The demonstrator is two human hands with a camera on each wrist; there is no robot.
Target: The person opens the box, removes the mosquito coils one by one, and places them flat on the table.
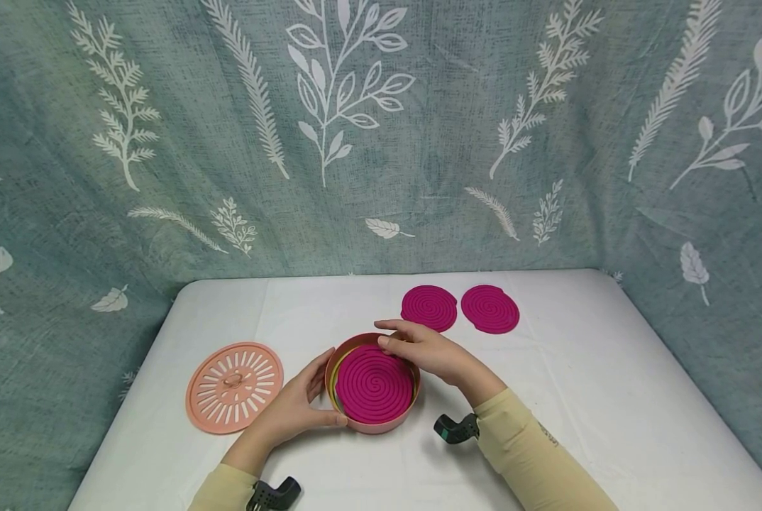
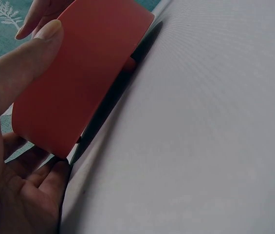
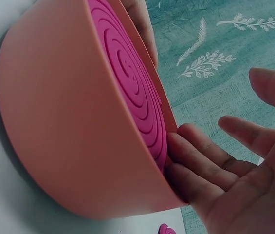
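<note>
In the head view, my left hand (image 1: 301, 404) grips the side of a round salmon-coloured mosquito coil holder (image 1: 373, 428), thumb at the near side and fingers at the far left. A magenta mosquito coil (image 1: 376, 383) lies flat inside it, with a yellow-green edge showing around it. My right hand (image 1: 428, 351) reaches over the far right rim. The right wrist view shows several of its fingertips (image 3: 178, 178) dipping inside the rim at the coil's edge, while the thumb stays apart. From the left wrist, the holder's outer wall (image 2: 83, 73) is seen under my thumb.
A slotted salmon lid (image 1: 234, 388) with a small central handle lies flat at the left. Two more magenta coils, a left one (image 1: 428, 307) and a right one (image 1: 490, 309), rest near the back edge of the white table (image 1: 585, 397). A patterned curtain (image 1: 445, 142) hangs behind.
</note>
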